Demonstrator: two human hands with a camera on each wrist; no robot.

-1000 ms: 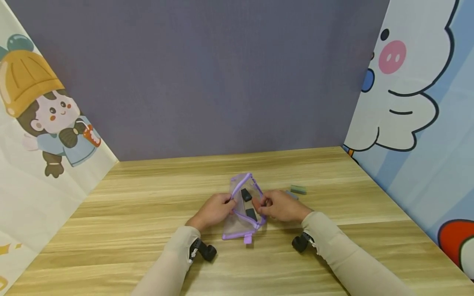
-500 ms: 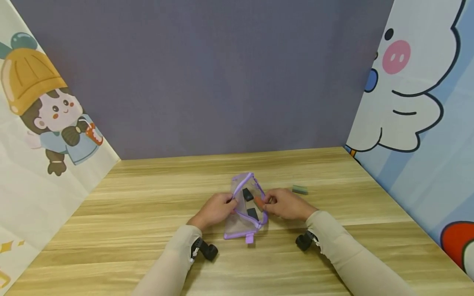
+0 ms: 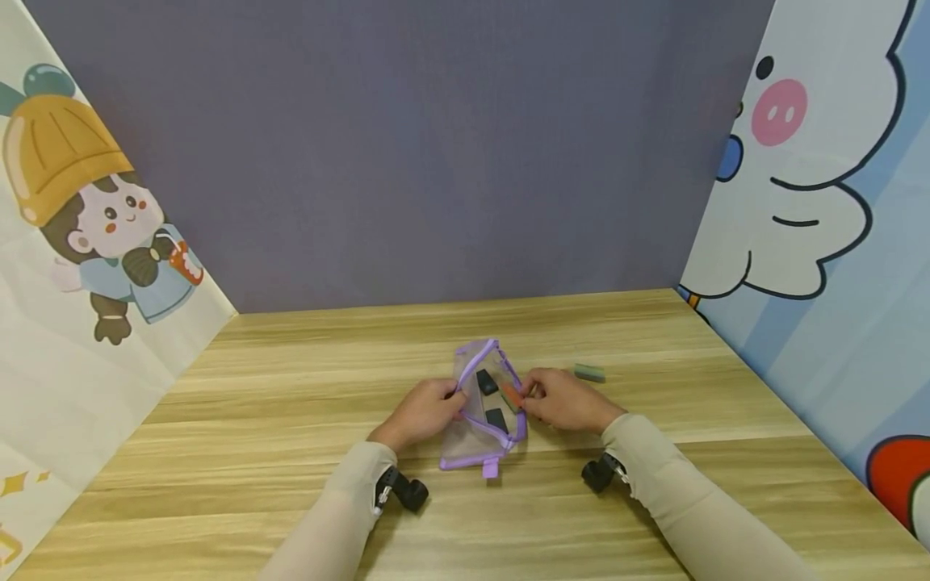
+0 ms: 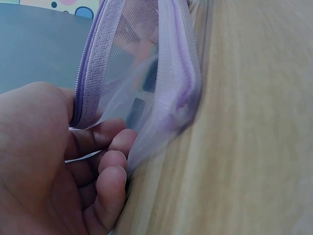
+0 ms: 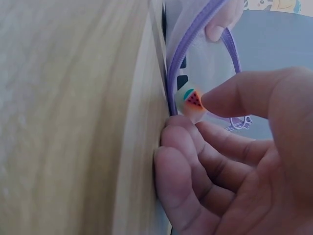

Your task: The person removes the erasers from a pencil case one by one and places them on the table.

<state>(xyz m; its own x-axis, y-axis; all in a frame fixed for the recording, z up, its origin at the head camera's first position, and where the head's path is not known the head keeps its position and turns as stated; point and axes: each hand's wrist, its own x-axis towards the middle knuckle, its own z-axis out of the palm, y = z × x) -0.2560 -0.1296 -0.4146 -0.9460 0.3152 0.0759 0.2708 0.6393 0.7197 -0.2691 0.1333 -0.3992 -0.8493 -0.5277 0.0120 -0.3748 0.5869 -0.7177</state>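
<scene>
A mesh zip pouch [image 3: 461,444] with purple trim lies on the table, its mouth spread wide. My left hand [image 3: 424,411] pinches the near zipper edge [image 4: 95,63] between thumb and fingers. Over the opening, my right hand [image 3: 565,401] pinches a small orange block-shaped eraser [image 3: 512,395]; the right wrist view shows a watermelon-slice print [image 5: 193,99] on its end. Inside the pouch are a dark block [image 3: 486,382] and a second dark block [image 3: 496,420]. The fingertips behind the eraser are partly hidden in the head view.
A greenish block [image 3: 589,373] lies on the wooden table [image 3: 305,387], just beyond my right hand. A grey panel [image 3: 450,161] stands at the table's back. Printed cartoon sheets flank both sides. Each wrist carries a small black camera [image 3: 412,495].
The eraser has turned slightly within the pouch mouth, and a greenish side now shows. My right hand shifted slightly right in view. A bluish block beside the greenish one is now hidden.
</scene>
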